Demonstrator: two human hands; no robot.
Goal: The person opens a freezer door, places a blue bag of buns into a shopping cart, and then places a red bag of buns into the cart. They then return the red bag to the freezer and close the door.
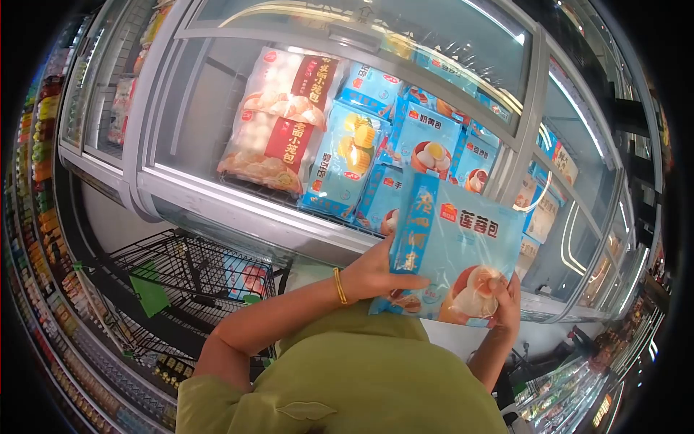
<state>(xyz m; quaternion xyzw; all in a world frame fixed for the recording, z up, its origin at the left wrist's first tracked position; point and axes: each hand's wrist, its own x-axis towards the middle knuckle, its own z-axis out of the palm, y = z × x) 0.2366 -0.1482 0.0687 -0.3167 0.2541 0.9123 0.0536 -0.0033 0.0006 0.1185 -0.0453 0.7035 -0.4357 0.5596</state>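
A light-blue bag of frozen buns (463, 231) is held up in front of my body, its printed front facing me. My left hand (376, 271) grips its left edge, thumb across the front; a yellow band circles that wrist. At the lower right corner, my right hand (506, 296) closes on the same bag with the thumb on the printed bun picture. Just beyond it is the freezer, where more blue bun bags (426, 137), a yellow-pictured blue bag (343, 159) and red-labelled clear bags of small buns (278, 123) lie.
The freezer's metal front rail (253, 213) runs across before me, with glass panels above. A black wire shopping cart (188, 267) with green parts stands at left, a package (246, 278) inside. Stocked shelves (47, 217) line the far left.
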